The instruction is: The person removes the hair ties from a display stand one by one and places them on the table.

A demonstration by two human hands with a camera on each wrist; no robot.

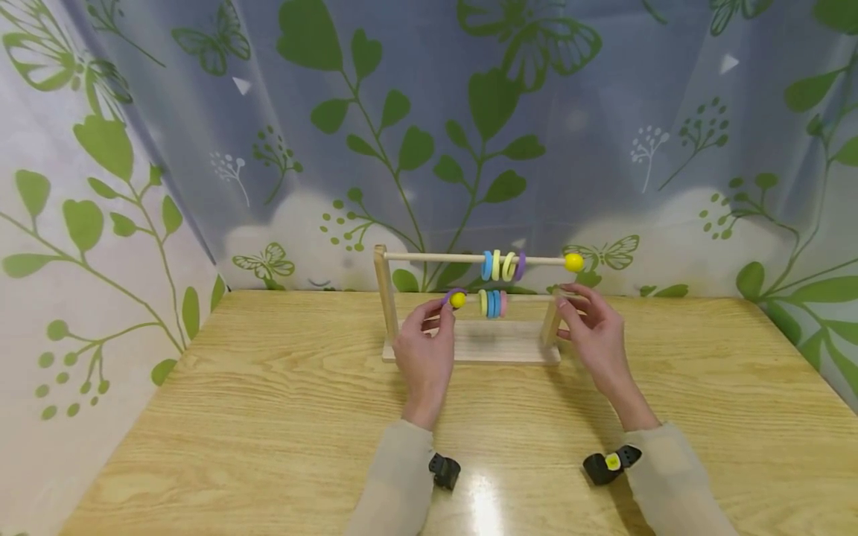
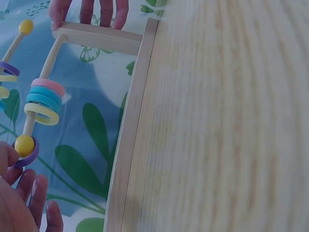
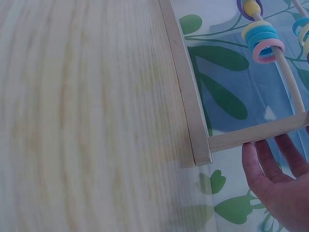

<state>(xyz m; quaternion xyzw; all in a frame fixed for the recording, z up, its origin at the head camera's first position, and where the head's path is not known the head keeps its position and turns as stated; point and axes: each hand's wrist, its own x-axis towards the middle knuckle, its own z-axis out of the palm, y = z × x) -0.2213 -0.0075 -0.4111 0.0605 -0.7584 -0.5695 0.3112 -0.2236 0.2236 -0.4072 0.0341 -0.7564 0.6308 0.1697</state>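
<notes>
Head view: the wooden rack point(image 1: 499, 342) is standing on the surface point(image 1: 234, 387), just off ctr twd 4 o'clock, its lower rod point(image 1: 526, 298) running from the R post point(image 1: 551, 321) & its upper rod point(image 1: 436, 257) from the L post point(image 1: 386, 298). L grip point(image 1: 425, 350), at the rack's 8 o'clock, is pinching the purple ring point(image 1: 455, 290) w/ only a narrow gap btwn thumb & finger; that ring is sitting around the yellow ball point(image 1: 458, 300) at the lower rod's 9 o'clock end. R grip point(image 1: 596, 331), at 3 o'clock, is pinching the R post nr its top. The ring stack point(image 1: 493, 304) (1 yellow, 2 blue, 1 pink) is hanging mid-rod; four more rings point(image 1: 496, 266) are hanging on the upper rod. L wrist view: purple ring is showing abt 8 o'clock, stack abt 9, R grip at 11. R wrist view: R grip is showing at 4 o'clock, fingers point(image 3: 268, 164) touching the post's outer face; stack is hanging at 2, purple ring beyond it nr 1.
</notes>
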